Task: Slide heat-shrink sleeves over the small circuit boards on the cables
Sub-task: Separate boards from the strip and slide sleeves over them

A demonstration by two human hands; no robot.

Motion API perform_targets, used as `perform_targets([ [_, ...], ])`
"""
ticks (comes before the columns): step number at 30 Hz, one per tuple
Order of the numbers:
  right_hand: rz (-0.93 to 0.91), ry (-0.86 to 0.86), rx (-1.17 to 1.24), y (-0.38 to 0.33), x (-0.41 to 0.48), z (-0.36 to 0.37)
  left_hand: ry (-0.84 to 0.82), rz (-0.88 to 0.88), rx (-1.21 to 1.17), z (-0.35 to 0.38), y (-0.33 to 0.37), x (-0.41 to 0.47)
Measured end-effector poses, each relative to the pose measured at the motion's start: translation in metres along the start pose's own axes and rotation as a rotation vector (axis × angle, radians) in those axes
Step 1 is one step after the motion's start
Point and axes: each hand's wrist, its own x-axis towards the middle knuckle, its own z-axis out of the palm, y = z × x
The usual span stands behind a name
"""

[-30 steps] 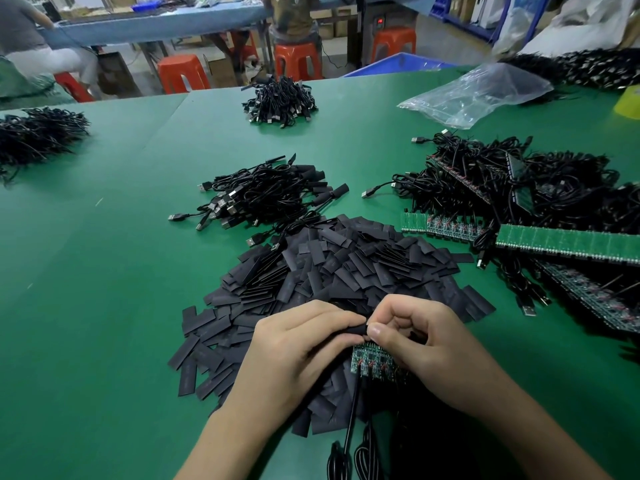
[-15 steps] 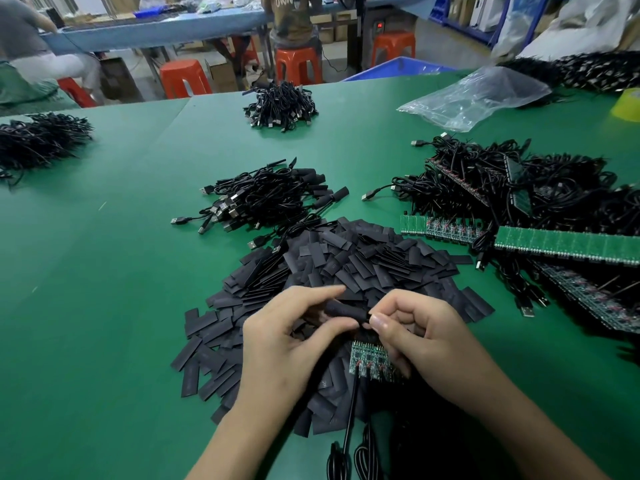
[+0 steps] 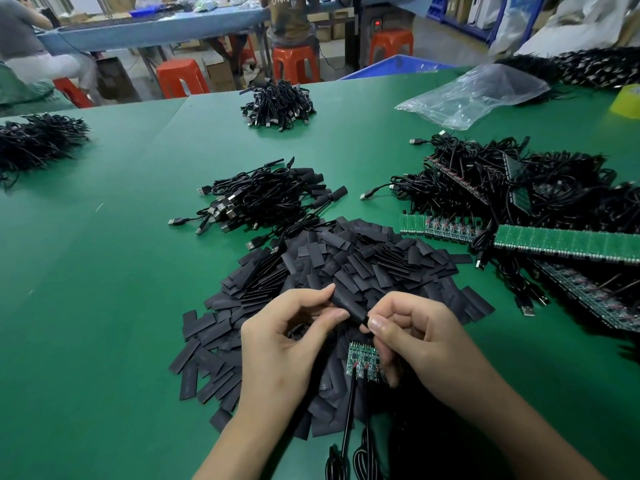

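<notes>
Even overhead light, bowed, blurred edges

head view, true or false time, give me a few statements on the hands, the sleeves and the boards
1. The left hand pinches a black sleeve between thumb and forefinger. True.
2. The sleeve pile lies on a red table. False: the table is green.
3. The right hand holds a board strip in its fingers, with black cables hanging from it. True.
4. The clear plastic bag lies at the near left of the table. False: it lies at the far right.
5. Every board in the held board strip is covered by a sleeve. False: green boards show bare below the right thumb.
</notes>
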Motion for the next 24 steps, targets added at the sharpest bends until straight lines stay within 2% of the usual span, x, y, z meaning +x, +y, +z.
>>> perform_targets([
  [8,-0.028,0.005,-0.02,0.0044,0.0009,-0.0002,-0.009,-0.042,-0.044,0.0025,0.0042,-0.0005],
  [14,-0.042,-0.019,-0.038,0.0072,0.002,0.0005,-0.026,-0.013,0.056,-0.0005,0.0043,0.0019],
  [19,-0.104,0.016,-0.205,0.0099,0.0004,0.001,-0.057,0.028,0.187,-0.0018,0.0056,0.0037],
  [24,-0.251,0.092,-0.453,0.0095,-0.001,0.0057,-0.086,0.027,0.194,-0.0023,0.0059,0.0041],
])
